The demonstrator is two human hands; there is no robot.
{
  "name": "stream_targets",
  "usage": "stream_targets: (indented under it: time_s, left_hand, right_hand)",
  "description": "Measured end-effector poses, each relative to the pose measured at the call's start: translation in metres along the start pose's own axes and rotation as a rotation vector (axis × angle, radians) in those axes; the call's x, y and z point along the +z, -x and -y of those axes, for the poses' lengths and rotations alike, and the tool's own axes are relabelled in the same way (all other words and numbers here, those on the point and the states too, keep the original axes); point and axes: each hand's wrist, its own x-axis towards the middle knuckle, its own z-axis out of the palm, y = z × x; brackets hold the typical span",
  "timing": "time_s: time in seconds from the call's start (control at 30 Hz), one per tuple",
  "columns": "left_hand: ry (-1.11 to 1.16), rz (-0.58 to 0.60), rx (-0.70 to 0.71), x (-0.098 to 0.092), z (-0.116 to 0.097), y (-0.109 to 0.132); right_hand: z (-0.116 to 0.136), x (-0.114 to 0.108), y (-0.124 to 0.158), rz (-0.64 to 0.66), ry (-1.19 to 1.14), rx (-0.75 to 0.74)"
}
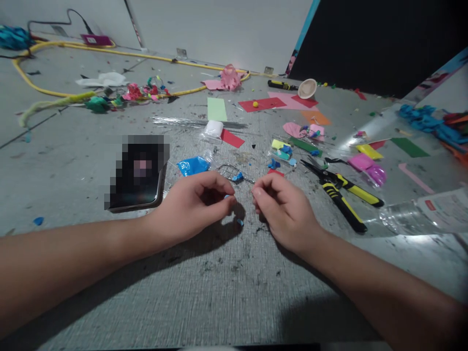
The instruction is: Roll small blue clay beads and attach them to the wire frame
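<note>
My left hand is closed in a loose pinch, with a small light-blue piece showing between thumb and fingers. Opposite it, my right hand pinches thumb against forefinger; what is between them is too small to make out. Just beyond the fingertips, a thin dark wire with a small blue piece on it runs close to my right fingers. A light-blue scrap lies on the table below my left fingertips. Behind my left hand is a blue plastic packet.
A phone with a blurred screen lies left. Yellow-and-black pliers and a clear bottle are at right. Farther back are thin metal wires, coloured paper pieces, a small cup and a yellow cable.
</note>
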Motion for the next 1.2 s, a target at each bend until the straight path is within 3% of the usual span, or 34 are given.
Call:
stream_targets:
  time_s: [0.3, 0.47, 0.63, 0.77, 0.9, 1.07, 1.2]
  left_hand:
    - [-0.366, 0.078, 0.140, -0.003, -0.002, -0.002]
    - [-0.505, 0.101, 0.200, -0.003, 0.003, -0.004]
    - [-0.448, 0.054, 0.253, -0.002, 0.008, -0.004]
    - [-0.366, -0.055, 0.389, -0.003, 0.006, 0.000]
    - [-0.288, -0.074, 0.493, -0.005, 0.004, 0.002]
    - [-0.218, -0.072, 0.457, -0.006, 0.001, 0.005]
    - [-0.099, -0.092, 0.328, 0.000, -0.001, 0.007]
  right_hand:
    - [-0.008, 0.005, 0.000, 0.007, -0.012, 0.054]
    - [-0.003, 0.004, 0.000, 0.006, 0.036, -0.012]
    - [0.000, 0.005, 0.000, -0.108, 0.056, -0.128]
    - [0.001, 0.005, 0.002, -0.225, 0.064, -0.197]
    - [0.005, 0.004, 0.004, -0.219, 0.059, -0.229]
    - [0.004, 0.005, 0.005, -0.202, -0.028, -0.081]
    - [0.002, 0.006, 0.006, -0.156, -0.080, -0.064]
